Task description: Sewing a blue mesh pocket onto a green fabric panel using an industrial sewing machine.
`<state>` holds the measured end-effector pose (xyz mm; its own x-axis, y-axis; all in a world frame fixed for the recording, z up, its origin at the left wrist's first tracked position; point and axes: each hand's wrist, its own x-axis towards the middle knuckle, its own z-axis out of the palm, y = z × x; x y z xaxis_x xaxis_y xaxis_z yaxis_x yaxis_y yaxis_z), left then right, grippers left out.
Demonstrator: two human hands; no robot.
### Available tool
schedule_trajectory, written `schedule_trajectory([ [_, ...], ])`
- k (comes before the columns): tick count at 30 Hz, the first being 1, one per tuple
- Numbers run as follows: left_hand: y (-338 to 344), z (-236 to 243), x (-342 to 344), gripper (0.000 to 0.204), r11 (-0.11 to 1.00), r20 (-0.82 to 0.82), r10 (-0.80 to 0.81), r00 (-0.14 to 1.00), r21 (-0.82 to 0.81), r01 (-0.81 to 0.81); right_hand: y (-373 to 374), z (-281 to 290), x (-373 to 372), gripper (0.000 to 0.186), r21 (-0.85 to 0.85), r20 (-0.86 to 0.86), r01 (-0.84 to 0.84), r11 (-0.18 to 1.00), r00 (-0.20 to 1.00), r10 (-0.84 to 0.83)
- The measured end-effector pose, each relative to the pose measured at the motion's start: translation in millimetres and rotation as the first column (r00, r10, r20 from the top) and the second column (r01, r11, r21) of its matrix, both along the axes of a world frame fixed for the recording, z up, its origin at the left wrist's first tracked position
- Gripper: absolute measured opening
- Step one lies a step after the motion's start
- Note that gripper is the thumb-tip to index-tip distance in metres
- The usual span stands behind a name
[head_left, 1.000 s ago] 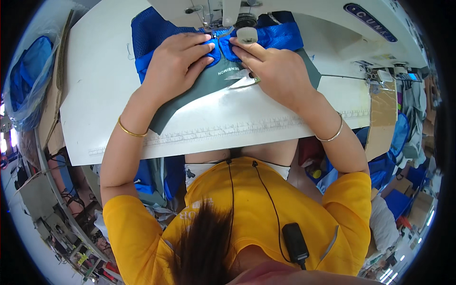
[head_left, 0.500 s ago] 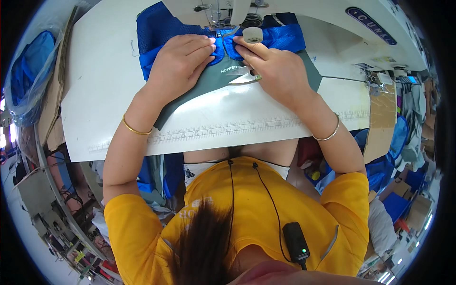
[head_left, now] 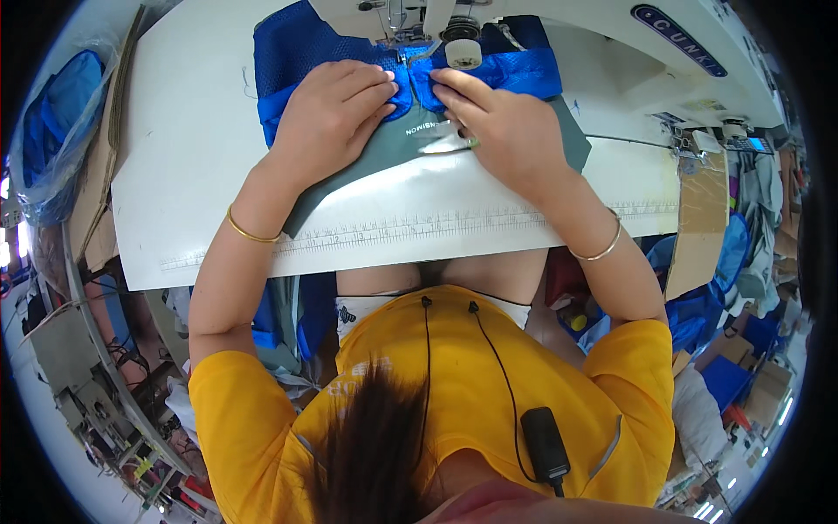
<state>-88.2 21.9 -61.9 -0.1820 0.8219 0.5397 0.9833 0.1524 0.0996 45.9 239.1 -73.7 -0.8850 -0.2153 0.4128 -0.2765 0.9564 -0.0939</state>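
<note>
Blue fabric (head_left: 301, 57) with a mesh surface lies under the sewing machine's needle area, on top of a dark green fabric piece (head_left: 367, 166). My left hand (head_left: 336, 109) is closed on the shiny blue edge just left of the needle, fingers together and pressed down. On the other side of the needle, the fingertips of my right hand (head_left: 515, 127) press the blue fabric. A pair of thread snips (head_left: 447, 143) is tucked in my right palm, its slightly blurred blades pointing left over the green piece. Its grip is hidden under the hand.
The white sewing machine (head_left: 698, 61) spans the top and right. A printed ruler scale (head_left: 410, 229) runs along the white table's (head_left: 192, 175) near edge. Cardboard (head_left: 698, 227) hangs at the right. At the left is a clear bag (head_left: 57, 140) of blue pieces.
Both hands stay in nearly the same place on the fabric. The snips' blades have turned slightly in my right hand and look narrower. The whole view has shifted a little.
</note>
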Motion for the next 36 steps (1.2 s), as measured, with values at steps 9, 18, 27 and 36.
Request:
schedule_trajectory([
  [9,7,12,-8,0.018,0.994,0.060,0.054,0.997,-0.102,-0.048,0,10,-17,0.045,0.099,0.061,0.058,0.993,0.996,-0.065],
  [18,6,3,-15,0.018,0.999,-0.007,0.042,0.999,-0.004,-0.042,-6,-1,-18,0.046,0.017,-0.028,0.093,0.995,0.995,-0.093],
  [27,5,-2,-18,0.018,0.999,0.003,0.046,0.999,0.002,-0.046,-5,-4,-25,0.047,-0.003,-0.027,0.086,0.996,0.996,-0.086],
  [36,9,-1,-19,0.016,0.995,0.028,0.062,0.998,0.078,-0.064,0,3,-21,0.043,0.038,0.008,0.063,0.997,0.998,-0.063],
])
